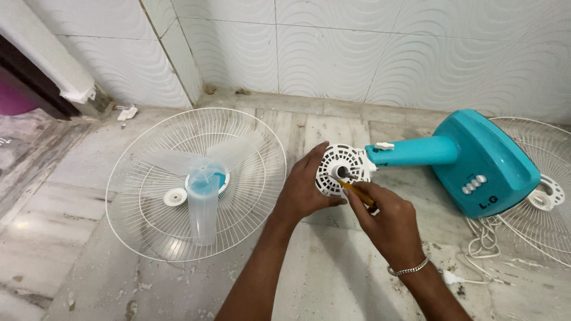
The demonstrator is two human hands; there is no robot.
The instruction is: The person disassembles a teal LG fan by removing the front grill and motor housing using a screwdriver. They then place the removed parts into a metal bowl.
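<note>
so, your fan is well apart already, as far as the view shows: the white wire guard [196,184] lies flat on the marble floor [333,279] at nine o'clock from your hands, with the clear three-blade rotor [205,178] resting inside it and a small white round cap [175,197] beside the hub. a second wire guard [535,190] lies at three o'clock, partly under the teal fan body [476,160], which is tipped on its side with its neck pointing toward you. what looks left, in my judgement, is the work at the white vented motor face [340,170] and its bare shaft, since that part is still joined to the teal neck. your left hand [306,190] is curled around the lower left edge of that motor face, gripping and steadying it, thumb reaching up toward twelve o'clock. your right hand [383,220] is closed around a yellow-handled screwdriver [357,191], which runs from your fist toward ten o'clock, its tip at the centre of the motor face, just beside the shaft; whether the tip sits in a screw i cannot tell. so the motor face lies directly between your two hands, touching the left and met by the tool from the right. a white power cord [485,235] trails on the floor at four o'clock from your right wrist, which wears a silver bracelet [409,269].
</note>
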